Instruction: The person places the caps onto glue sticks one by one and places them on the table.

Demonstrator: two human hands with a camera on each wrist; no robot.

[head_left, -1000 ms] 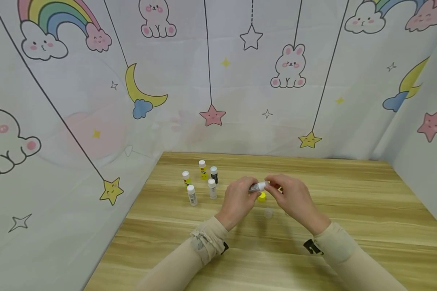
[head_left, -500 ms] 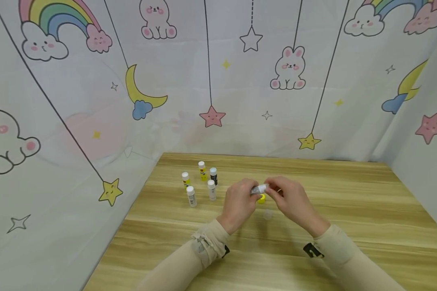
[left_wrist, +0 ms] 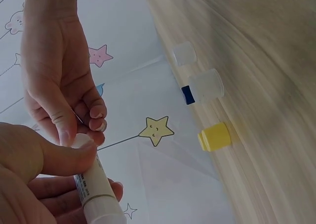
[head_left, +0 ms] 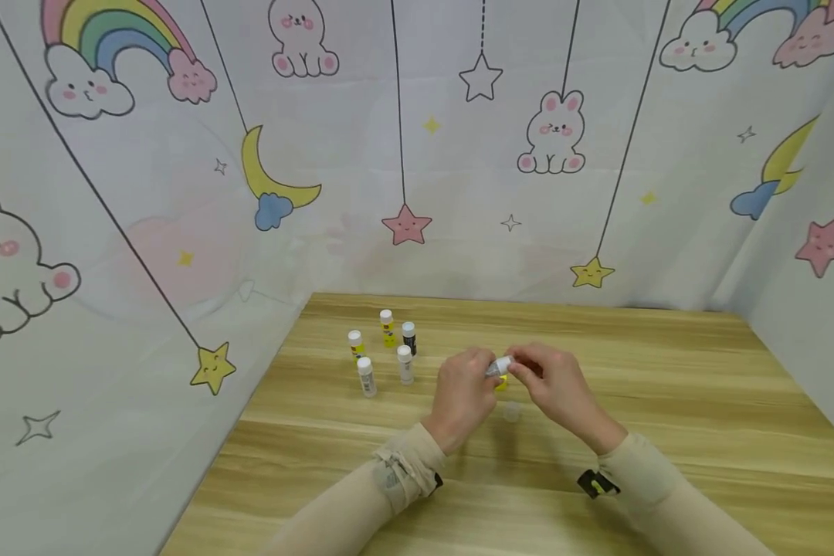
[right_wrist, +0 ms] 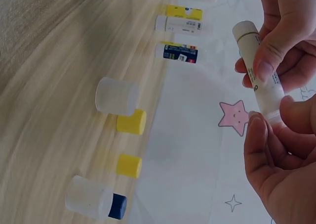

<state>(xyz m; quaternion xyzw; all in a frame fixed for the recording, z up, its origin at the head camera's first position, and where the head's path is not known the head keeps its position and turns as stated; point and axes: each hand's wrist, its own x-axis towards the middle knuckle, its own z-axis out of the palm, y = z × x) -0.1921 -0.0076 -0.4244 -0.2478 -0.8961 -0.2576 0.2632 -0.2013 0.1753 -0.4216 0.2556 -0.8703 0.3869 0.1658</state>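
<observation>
Head view: nearest me, a translucent cap (head_left: 512,411) sits on the table (head_left: 507,502); beyond it I see the left hand (head_left: 462,390) gripping a white tube (head_left: 502,365), contents hidden, its end pinched by the right hand (head_left: 552,378), partly masking a yellow cap (head_left: 503,383). Farther left stand five capped tubes (head_left: 405,366), unmoved. Since half a second ago the left hand has edged rightward.

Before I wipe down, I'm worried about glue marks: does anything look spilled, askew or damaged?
Nothing stands out. Five glue sticks stand upright on the table, loose caps sit nearby, and left fingers and right fingers hold a sixth stick. No spill or breakage shows in what is visible.
</observation>
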